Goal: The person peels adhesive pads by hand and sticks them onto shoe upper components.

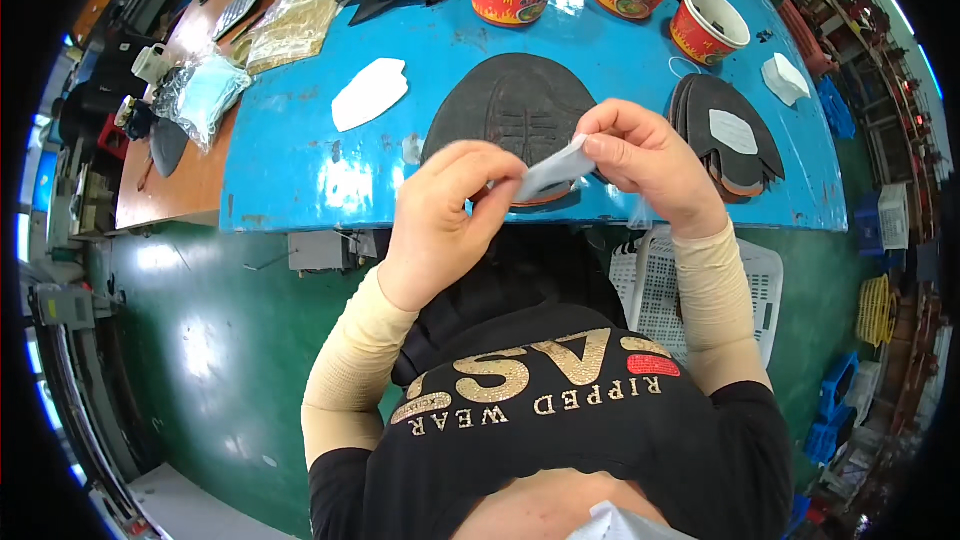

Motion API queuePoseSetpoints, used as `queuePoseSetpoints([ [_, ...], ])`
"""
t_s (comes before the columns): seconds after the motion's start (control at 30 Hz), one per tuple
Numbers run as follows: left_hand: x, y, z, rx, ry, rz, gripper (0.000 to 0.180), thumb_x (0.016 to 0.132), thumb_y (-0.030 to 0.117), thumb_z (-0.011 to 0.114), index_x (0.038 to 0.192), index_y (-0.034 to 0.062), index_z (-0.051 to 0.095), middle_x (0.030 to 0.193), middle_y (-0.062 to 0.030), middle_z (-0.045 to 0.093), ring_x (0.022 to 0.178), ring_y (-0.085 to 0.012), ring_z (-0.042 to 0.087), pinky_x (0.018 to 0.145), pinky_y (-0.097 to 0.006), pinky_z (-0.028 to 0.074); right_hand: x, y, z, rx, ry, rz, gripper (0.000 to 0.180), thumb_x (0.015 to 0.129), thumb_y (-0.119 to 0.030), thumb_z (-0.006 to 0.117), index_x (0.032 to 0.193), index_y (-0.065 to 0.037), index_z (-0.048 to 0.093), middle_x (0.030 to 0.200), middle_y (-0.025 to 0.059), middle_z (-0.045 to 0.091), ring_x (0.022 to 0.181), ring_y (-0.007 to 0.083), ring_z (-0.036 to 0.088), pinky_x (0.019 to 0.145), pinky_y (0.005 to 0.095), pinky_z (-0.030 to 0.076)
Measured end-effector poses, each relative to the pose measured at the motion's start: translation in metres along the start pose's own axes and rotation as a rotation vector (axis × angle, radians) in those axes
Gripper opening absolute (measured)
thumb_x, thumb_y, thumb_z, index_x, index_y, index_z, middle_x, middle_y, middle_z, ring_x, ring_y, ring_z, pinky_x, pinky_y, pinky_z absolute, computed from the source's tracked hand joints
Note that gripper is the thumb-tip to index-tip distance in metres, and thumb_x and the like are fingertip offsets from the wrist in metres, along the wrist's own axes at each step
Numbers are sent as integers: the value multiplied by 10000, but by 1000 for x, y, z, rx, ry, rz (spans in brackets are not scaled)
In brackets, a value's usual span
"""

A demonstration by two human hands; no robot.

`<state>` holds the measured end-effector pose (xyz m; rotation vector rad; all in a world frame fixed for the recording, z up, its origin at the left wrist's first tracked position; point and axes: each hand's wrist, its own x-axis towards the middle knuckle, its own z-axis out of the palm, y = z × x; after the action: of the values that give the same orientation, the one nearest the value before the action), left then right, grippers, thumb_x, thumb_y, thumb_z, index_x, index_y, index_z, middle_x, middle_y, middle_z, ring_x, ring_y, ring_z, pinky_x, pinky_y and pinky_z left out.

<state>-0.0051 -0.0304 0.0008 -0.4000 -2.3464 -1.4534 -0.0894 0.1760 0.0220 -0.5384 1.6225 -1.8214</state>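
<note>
While taking the thin pale strip (550, 174) as the clock's centre, am seeing a white cutout (370, 95) lying at 10 o'clock on the blue table (290, 150). Am pinching the strip's left end between the thumb and fingertips of the left hand (445, 202), at 8 o'clock. Am seeing a dark rounded piece (515, 100) lying at 11 o'clock, partly behind the strip. Am pinching its right end between the thumb and forefinger of the right hand (645, 155), at 3 o'clock. Am seeing a black stack (722, 95) lying just past that hand, bearing a white label (733, 132).
</note>
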Motion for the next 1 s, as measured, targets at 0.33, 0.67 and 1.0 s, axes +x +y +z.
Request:
queuePoseSetpoints([
  [0.33,6,-27,12,634,106,609,278,670,-44,643,943,-3,608,1007,-162,604,846,-311,611,717,-351,512,8,26,7,-145,383,-118,133,829,-135,627,812,-5,605,750,-1,605,701,55,529,616,200,433],
  [0.67,28,-38,8,607,-3,430,347,738,29,647,1065,-20,541,1131,-172,549,1029,-346,545,851,-384,457,42,32,-3,-415,461,-313,119,766,-94,646,828,-10,589,758,18,608,690,76,540,616,223,448],
  [1.0,14,-45,10,557,-66,350,298,742,40,639,1024,0,551,1102,-155,561,1032,-344,543,842,-379,456,35,44,6,-599,468,-187,171,745,-129,613,878,-23,597,766,71,628,671,153,585,620,267,459],
])
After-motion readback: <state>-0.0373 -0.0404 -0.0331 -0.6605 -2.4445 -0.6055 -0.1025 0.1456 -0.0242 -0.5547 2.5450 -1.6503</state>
